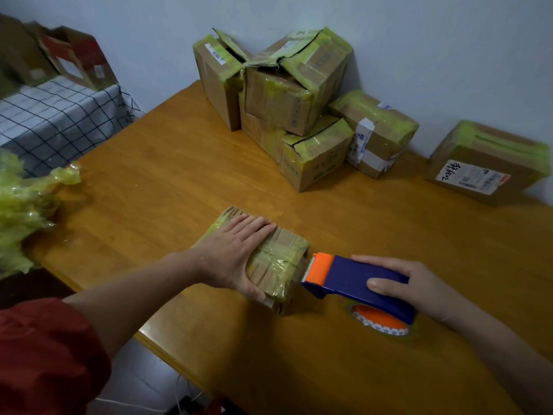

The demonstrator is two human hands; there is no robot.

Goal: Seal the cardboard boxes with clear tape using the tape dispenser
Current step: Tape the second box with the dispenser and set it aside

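Because the near edge of the orange-brown wooden worktop (167, 181) ran diagonally just below the small flat cardboard box wrapped in yellowish tape (281, 262), a hard pull could, I judged, have slid that box off toward the floor at lower centre. The left hand (236, 250) lay flat on its top, fingers straight and thumb down the near side. It pressed rather than gripped, so the hold might slip.

At lower right the right hand (419, 289) was curled round the blue-and-orange tape dispenser (353, 280), whose toothed orange blade sat just beside the box's right end. Whether tape joined them I could not tell. A crooked stroke risked those teeth catching the left thumb.

Bare worktop toward mid-frame gave room to move. Farther off, a heap of taped cardboard boxes (293, 109) stood at upper centre against the wall, a lone labelled cardboard box (490, 166) at far right, and crumpled yellow-green film (24, 205) at the left edge.
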